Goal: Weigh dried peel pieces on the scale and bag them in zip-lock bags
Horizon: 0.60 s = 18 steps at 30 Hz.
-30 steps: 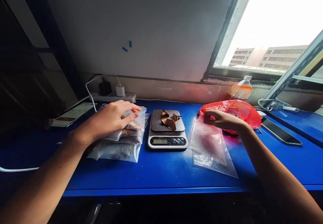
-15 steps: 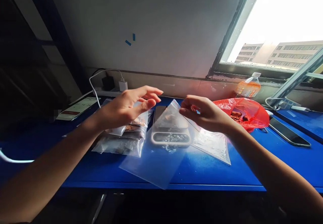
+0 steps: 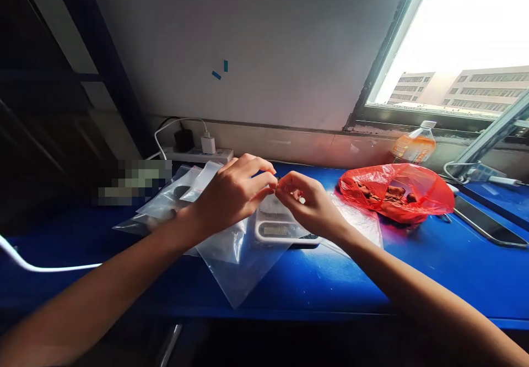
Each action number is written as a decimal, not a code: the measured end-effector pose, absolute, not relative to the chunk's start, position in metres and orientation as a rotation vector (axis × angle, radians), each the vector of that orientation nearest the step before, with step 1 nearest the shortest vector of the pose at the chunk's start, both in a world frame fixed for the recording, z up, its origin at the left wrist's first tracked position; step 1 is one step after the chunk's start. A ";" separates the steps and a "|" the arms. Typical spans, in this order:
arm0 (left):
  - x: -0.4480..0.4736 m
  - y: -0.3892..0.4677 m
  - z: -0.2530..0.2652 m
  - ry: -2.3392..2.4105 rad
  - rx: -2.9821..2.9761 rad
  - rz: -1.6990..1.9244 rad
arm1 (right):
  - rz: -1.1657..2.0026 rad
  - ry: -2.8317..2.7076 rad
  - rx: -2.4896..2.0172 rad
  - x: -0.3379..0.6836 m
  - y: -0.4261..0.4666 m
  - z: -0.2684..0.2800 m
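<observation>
A clear plastic zip bag (image 3: pixel 242 276) hangs from my fingers, one corner pointing down over the desk's front part. My left hand (image 3: pixel 239 188) pinches at its top edge, fingertips touching those of my right hand (image 3: pixel 308 199), which is closed at the same spot. The exact grip between the fingertips is partly hidden. Behind the bag sits a white kitchen scale (image 3: pixel 260 233) with a small lit display, its digits hard to read. Filled clear bags (image 3: pixel 165 196) lie in a pile left of the scale, partly covered by my left hand and forearm.
An open red plastic bag (image 3: pixel 430 190) with brown dried pieces lies at the right. Another clear bag (image 3: pixel 367 218) lies flat beside the scale. Farther off are a phone (image 3: pixel 487 221), a bottle (image 3: pixel 415 144), a charger (image 3: pixel 208 144) and a white cable (image 3: pixel 53 265) on the blue desk.
My left hand has moved right and closed from an open pose, meeting my right hand at the bag's edge. The bag has turned and shifted left, and the view has tilted slightly.
</observation>
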<state>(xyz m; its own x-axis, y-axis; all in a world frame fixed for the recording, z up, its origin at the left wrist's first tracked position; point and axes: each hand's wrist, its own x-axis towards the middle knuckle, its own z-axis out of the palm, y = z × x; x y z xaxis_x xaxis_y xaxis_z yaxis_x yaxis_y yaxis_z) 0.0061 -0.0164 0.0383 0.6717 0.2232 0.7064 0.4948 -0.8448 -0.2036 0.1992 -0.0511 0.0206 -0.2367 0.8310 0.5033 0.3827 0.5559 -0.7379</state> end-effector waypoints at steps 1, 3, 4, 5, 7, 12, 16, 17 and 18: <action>0.006 -0.016 0.036 -0.543 -2.507 -0.989 | 0.647 -1.824 -0.981 0.199 -0.051 0.017; 0.007 -0.015 0.032 -0.510 -2.512 -0.995 | 0.769 -1.783 -0.961 0.198 -0.052 0.012; 0.007 -0.016 0.030 -0.500 -2.518 -0.996 | 0.830 -1.757 -0.955 0.198 -0.052 0.011; 0.007 -0.016 0.029 -0.495 -2.526 -0.990 | 0.895 -1.729 -0.951 0.198 -0.052 0.010; 0.006 -0.019 0.028 -0.498 -2.539 -0.967 | 1.050 -1.662 -0.943 0.200 -0.052 0.010; 0.006 -0.025 0.028 -0.492 -2.576 -0.908 | 1.361 -1.534 -0.875 0.205 -0.054 0.013; 0.006 -0.023 0.027 -0.479 -2.576 -0.887 | 1.123 -1.701 -0.915 0.205 -0.056 0.012; 0.005 -0.022 0.027 -0.465 -2.577 -0.883 | 1.017 -1.755 -0.954 0.204 -0.056 0.011; 0.005 -0.021 0.026 -0.451 -2.588 -0.881 | 0.912 -1.802 -0.994 0.204 -0.056 0.011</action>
<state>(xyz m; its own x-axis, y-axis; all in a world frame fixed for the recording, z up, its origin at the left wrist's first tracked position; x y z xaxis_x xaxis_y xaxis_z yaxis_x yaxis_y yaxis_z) 0.0048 -0.0208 0.0265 0.7535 0.1786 0.6328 0.4093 -0.8806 -0.2387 0.2036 -0.0562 0.0108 -0.3115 0.8909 0.3306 0.2613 0.4148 -0.8716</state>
